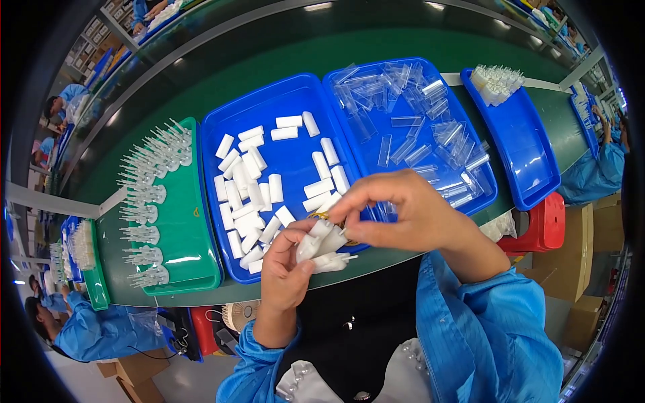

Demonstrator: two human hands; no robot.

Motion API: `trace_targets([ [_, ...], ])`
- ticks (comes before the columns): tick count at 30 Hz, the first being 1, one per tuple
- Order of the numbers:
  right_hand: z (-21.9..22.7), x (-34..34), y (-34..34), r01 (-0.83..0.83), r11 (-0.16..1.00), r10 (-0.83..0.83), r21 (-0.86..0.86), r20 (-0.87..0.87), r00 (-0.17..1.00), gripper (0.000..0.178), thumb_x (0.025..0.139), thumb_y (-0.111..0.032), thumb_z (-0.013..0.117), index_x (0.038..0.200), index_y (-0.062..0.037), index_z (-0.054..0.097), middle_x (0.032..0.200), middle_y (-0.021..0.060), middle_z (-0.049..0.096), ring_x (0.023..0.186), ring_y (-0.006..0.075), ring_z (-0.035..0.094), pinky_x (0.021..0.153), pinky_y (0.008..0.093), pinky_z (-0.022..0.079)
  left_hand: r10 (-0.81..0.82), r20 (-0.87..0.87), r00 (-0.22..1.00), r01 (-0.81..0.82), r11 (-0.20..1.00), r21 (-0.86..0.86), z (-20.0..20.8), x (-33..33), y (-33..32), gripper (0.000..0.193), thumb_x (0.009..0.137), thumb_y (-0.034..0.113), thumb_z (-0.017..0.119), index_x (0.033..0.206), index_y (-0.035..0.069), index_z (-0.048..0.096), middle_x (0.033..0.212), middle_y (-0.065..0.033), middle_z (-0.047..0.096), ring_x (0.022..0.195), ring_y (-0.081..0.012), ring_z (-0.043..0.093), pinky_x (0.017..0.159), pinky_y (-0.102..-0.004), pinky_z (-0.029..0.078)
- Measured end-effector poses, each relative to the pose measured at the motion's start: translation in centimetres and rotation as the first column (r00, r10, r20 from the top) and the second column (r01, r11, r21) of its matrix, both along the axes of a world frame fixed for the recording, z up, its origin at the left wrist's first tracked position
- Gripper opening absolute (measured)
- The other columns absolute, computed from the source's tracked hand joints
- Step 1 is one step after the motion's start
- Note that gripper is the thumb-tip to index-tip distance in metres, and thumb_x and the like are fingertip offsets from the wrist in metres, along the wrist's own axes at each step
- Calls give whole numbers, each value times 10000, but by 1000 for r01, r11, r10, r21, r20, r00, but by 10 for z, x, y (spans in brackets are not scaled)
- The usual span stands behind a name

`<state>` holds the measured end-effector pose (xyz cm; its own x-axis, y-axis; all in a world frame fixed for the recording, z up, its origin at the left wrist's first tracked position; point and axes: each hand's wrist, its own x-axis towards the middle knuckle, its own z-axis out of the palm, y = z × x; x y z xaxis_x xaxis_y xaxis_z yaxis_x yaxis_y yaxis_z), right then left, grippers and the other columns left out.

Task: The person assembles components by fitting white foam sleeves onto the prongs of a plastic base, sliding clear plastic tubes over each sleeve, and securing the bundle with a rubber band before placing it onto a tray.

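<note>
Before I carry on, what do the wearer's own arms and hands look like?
The left hand and right hand are bare, without gloves, and no watch shows on either wrist. The left sleeve and right sleeve are loose, slightly shiny blue fabric, creased and leaving part of each forearm uncovered.

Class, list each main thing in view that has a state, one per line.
Left hand: closed on white pieces
Right hand: fingers bent at those pieces, grip unclear
White cylinders: lying loose
Clear tubes: loose, some overlapping
Clear pronged pieces: lined up
Green tray: partly filled
Blue tray right of the tubes: partly filled
</note>
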<state>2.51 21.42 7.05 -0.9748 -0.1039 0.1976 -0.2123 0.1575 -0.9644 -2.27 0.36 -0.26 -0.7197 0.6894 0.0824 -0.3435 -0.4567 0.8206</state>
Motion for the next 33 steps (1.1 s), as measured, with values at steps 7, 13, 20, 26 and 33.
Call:
trace_targets([
  [7,-9,26,-16,136,926,-84,353,-159,984,322,678,-139,768,982,-103,668,887,45,673,793,175,641,712,282,417,-18,-375,927,-90,959,-267,7,6,12,297,709,-22,612,979,26,499,1168,-145,463,1081,-224,475,932,-333,368],
  [13,-31,44,-18,367,887,-231,281,-418,878,276,667,-105,774,920,-102,663,908,30,667,760,156,638,658,268,439,14,-732,681,-270,934,-234,5,10,33,312,673,5,655,955,29,521,1162,-188,447,1040,-286,499,890,-368,414],
  [20,-39,59,-15,413,900,-342,137,-364,866,263,668,-78,769,901,-84,648,883,50,653,739,174,633,611,266,470,20,-881,473,-361,916,-173,6,15,46,326,635,34,709,931,24,573,1227,-237,445,1023,-332,543,826,-382,471],
  [26,-25,60,13,405,899,-345,165,-302,889,206,677,-63,745,862,-83,657,821,62,635,724,199,623,629,292,487,-71,-843,534,-320,906,-279,11,14,52,264,656,34,661,913,13,605,1179,-217,498,1038,-320,537,872,-382,446],
  [33,-31,20,114,403,352,-117,845,-388,914,104,719,-102,603,809,-93,654,763,48,634,731,191,618,685,335,439,-12,-596,803,-210,930,-301,8,9,49,212,734,24,596,941,-16,575,1154,-194,463,1046,-279,517,883,-363,434],
])
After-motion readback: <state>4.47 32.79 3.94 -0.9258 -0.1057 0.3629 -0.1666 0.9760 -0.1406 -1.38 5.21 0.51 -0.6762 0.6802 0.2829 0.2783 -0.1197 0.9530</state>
